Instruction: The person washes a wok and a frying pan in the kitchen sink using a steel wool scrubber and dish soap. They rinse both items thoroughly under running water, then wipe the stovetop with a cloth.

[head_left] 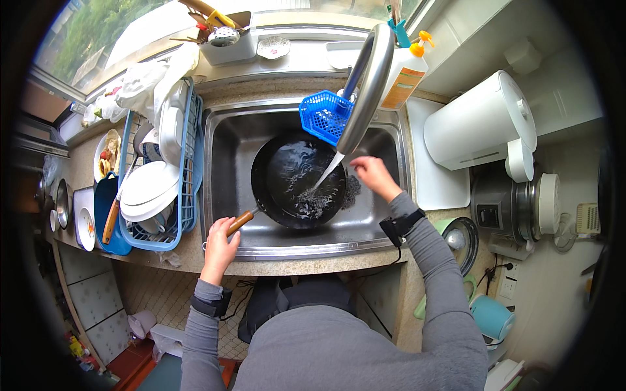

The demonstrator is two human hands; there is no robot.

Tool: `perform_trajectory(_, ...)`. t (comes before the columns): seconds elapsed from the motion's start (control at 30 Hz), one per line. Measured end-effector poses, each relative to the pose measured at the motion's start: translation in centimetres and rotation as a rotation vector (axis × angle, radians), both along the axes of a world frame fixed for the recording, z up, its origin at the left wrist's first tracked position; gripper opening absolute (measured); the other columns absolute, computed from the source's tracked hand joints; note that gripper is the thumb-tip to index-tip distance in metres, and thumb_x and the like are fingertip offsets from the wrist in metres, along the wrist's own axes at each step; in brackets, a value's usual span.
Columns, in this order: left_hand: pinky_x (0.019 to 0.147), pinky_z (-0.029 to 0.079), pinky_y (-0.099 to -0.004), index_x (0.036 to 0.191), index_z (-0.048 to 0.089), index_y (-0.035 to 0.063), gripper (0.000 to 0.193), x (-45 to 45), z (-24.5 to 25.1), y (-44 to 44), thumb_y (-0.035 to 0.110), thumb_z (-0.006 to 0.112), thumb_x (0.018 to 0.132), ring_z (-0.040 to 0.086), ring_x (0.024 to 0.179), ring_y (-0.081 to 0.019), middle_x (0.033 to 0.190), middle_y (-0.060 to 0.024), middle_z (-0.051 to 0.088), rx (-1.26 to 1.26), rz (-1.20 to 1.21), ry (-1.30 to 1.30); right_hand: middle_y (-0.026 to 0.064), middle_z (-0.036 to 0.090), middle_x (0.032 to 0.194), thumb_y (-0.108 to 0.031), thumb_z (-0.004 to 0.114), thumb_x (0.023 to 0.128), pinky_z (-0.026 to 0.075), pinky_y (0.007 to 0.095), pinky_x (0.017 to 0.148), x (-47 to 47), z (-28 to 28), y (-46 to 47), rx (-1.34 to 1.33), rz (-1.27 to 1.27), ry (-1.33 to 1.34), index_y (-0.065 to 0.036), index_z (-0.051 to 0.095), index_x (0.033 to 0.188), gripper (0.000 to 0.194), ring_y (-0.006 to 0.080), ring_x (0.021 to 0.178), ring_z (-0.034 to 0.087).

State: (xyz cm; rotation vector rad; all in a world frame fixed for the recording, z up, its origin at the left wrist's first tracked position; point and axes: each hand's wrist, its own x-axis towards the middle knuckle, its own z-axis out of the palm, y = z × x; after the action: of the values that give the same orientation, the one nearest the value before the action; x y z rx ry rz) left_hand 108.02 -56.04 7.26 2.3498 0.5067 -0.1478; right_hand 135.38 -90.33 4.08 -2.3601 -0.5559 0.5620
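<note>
A dark frying pan point(281, 161) sits in the stainless steel sink point(230, 146), with water in it. From the curved metal faucet point(349, 132) a stream of water point(328, 171) runs into the pan and splashes. My left hand point(220, 247) grips the pan's wooden handle point(240, 223) over the sink's front edge. Just right of the pan's rim, below the faucet, my right hand point(374, 176) is in the air with its fingers loosely bent and nothing visible in them. A dark grey mesh scouring pad point(352, 192) appears to lie beside the pan, partly hidden by its rim.
A blue plastic strainer basket point(320, 115) hangs by the faucet. Left stands a blue dish rack point(188, 195) with white bowls point(149, 188) and a wooden-handled utensil point(112, 220). Right are a white tray point(440, 188), a white container point(477, 122) and an orange-topped pump bottle point(403, 76).
</note>
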Motion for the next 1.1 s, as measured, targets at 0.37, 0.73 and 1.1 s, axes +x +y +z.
perform_trajectory(0.37,0.103,0.034,-0.0447,0.121,0.054,0.0035,0.052,-1.0,-6.3,-1.4,0.016,0.070,0.073,0.048,0.116,-0.0326,0.117,-0.0133,0.054,0.472,-0.019,0.231,0.0071,0.066,0.098,0.002,0.049,0.078,0.048,0.0238,0.069,19.2,4.9,4.1,0.366,-0.110,0.056,-0.004,0.050,0.131,0.053,0.0092,0.078,0.057)
perform_trajectory(0.73,0.089,0.041,-0.0441,0.097,0.065,0.0064,0.025,1.6,-8.2,-1.4,0.020,0.068,0.076,0.058,0.092,-0.0299,0.092,-0.0102,0.063,0.578,0.032,0.413,0.0012,0.058,0.093,-0.009,0.062,0.083,0.041,0.0231,0.073,22.4,2.6,6.0,0.361,-0.111,0.108,-0.002,0.059,0.108,0.027,0.0084,0.083,0.051)
perform_trajectory(1.1,0.080,0.043,-0.0424,0.097,0.063,0.0063,0.022,0.8,-8.7,-0.4,0.021,0.065,0.080,0.058,0.090,-0.0287,0.092,-0.0102,0.063,0.474,-0.034,0.373,0.0127,0.049,0.134,0.006,0.049,0.080,0.032,0.0321,0.108,20.9,0.0,4.3,0.601,-0.082,0.213,-0.001,0.045,0.134,0.054,0.0211,0.122,0.047)
